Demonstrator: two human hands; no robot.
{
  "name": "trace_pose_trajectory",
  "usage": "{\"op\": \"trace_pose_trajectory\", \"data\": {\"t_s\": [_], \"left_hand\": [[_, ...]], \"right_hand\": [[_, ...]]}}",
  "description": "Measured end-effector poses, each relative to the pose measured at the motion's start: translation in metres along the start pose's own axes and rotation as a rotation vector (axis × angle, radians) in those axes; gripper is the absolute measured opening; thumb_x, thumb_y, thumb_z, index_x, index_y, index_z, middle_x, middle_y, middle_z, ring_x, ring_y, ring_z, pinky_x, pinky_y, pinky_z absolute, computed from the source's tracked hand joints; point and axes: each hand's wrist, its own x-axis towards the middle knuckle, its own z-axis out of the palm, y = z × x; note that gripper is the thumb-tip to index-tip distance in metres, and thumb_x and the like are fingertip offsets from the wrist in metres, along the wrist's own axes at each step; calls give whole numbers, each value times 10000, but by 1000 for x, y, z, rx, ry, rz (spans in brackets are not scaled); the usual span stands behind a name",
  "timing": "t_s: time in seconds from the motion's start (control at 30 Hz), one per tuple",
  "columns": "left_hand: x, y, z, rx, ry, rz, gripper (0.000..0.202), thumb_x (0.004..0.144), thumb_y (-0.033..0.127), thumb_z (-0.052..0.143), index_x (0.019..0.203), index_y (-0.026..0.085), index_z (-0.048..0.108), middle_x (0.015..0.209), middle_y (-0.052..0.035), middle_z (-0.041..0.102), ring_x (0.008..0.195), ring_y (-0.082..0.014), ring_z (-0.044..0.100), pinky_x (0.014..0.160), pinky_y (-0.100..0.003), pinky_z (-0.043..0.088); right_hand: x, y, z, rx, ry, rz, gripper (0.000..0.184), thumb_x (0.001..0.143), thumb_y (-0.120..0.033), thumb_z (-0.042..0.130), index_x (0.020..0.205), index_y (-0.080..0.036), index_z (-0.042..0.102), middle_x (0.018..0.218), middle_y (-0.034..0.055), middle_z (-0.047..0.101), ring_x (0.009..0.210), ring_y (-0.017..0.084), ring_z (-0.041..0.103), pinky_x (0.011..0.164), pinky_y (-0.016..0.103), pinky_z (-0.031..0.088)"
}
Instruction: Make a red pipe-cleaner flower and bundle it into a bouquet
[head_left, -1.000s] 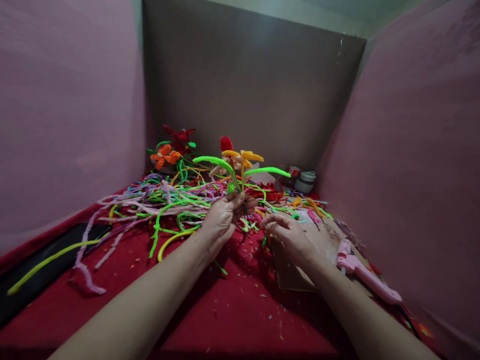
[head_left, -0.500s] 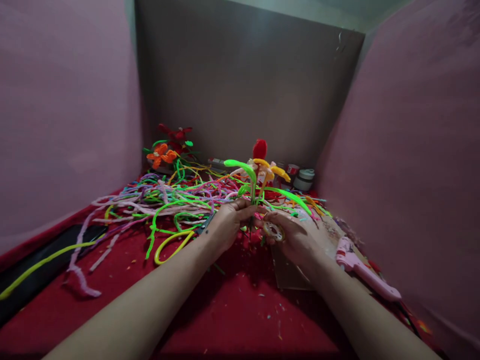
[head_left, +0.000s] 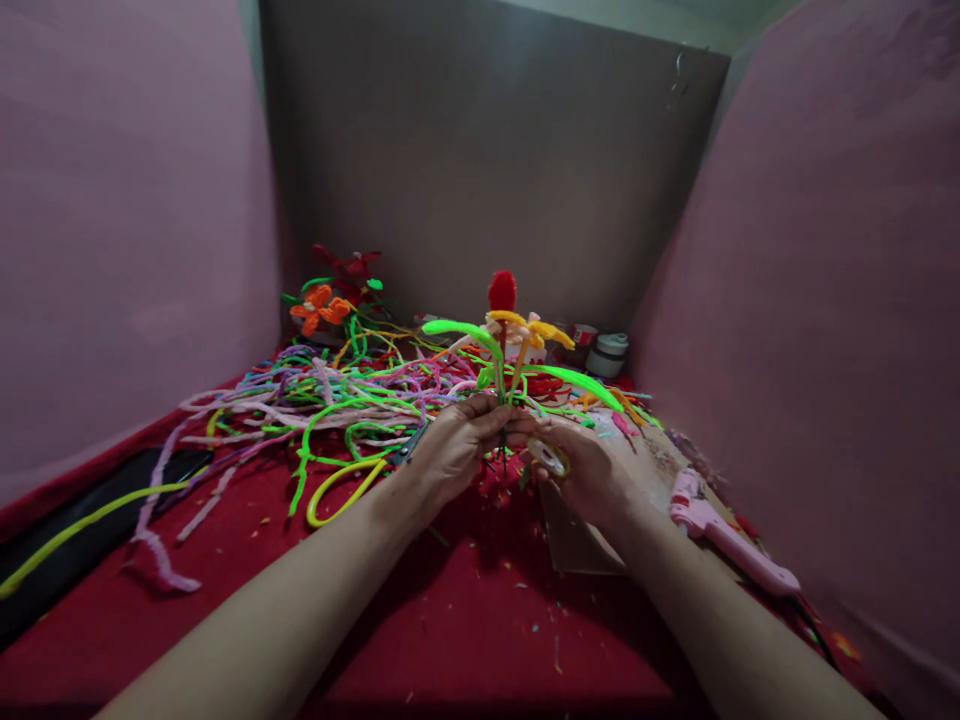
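Observation:
My left hand (head_left: 450, 450) pinches the stems of a small pipe-cleaner flower bunch at the middle of the view. The pipe-cleaner bunch (head_left: 501, 375) stands upright, with a red bud (head_left: 502, 292) on top, yellow-orange curved petals (head_left: 551, 331) and long bright green leaves (head_left: 574, 382) arching to both sides. Dark stem ends poke out below the fingers. Close beside it, my right hand (head_left: 592, 470) is closed around a small tape roll (head_left: 550, 458), its fingertips meeting the stems next to the left fingers. Whether tape runs between roll and stems is too small to tell.
Loose pipe cleaners (head_left: 360, 390) heap across the back left of the red cloth (head_left: 480, 640). Yellow-handled scissors (head_left: 345, 495) lie by my left forearm. A pink glue gun (head_left: 731, 535) rests at right, near cardboard (head_left: 577, 540). Orange flowers (head_left: 319, 310) stand behind; a white-lidded jar (head_left: 607, 353) is back right.
The flower bunch has shifted a little to the left and its bud leans less to the right. The tape roll has turned in my right hand, showing more edge-on.

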Motion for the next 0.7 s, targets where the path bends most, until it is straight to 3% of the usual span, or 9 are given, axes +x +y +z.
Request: {"op": "trace_pose_trajectory", "data": {"t_s": [0.1, 0.17, 0.33, 0.43, 0.53, 0.7], "left_hand": [[1, -1, 0, -63, 33, -6, 27, 716, 130, 653, 705, 105, 649, 718, -73, 702, 711, -162, 672, 708, -254, 513], [2, -4, -2, -81, 22, -24, 40, 730, 128, 637, 706, 98, 651, 716, -83, 706, 705, -169, 676, 709, -262, 517], [3, -9, -6, -106, 1, -21, 50, 743, 115, 625, 721, 95, 665, 712, -74, 711, 697, -160, 679, 686, -236, 520], [2, -8, -5, -107, -4, -10, 51, 741, 120, 631, 722, 93, 670, 709, -74, 710, 688, -156, 677, 676, -233, 522], [2, -6, -2, -104, -2, -6, 51, 728, 133, 647, 701, 92, 661, 671, -63, 695, 652, -147, 666, 671, -238, 520], [0, -1, 1, -59, 13, 9, 85, 677, 144, 696, 709, 106, 627, 650, -28, 667, 590, -114, 627, 582, -204, 488]], "right_hand": [[0, 4, -4, 81, -35, -23, 133, 706, -271, 558, 717, -255, 690, 830, 23, 687, 824, 205, 602, 772, 326, 460], [2, 11, -4, 120, -28, -28, 155, 751, -282, 541, 777, -252, 690, 830, 25, 693, 801, 196, 614, 782, 335, 459], [4, 25, -2, 119, 44, -63, 110, 708, -234, 620, 778, -235, 704, 809, 26, 696, 775, 190, 608, 784, 330, 444], [2, 22, -1, 251, 40, 22, 109, 705, -242, 616, 766, -228, 705, 754, 17, 687, 687, 166, 589, 712, 304, 442], [1, 16, -1, 388, 12, 150, 122, 690, -243, 629, 781, -203, 699, 728, 13, 669, 611, 129, 543, 547, 235, 395], [4, 12, -8, 736, -192, 491, 150, 609, -192, 618, 757, -171, 640, 630, 2, 619, 472, 95, 461, 369, 183, 239]]}}
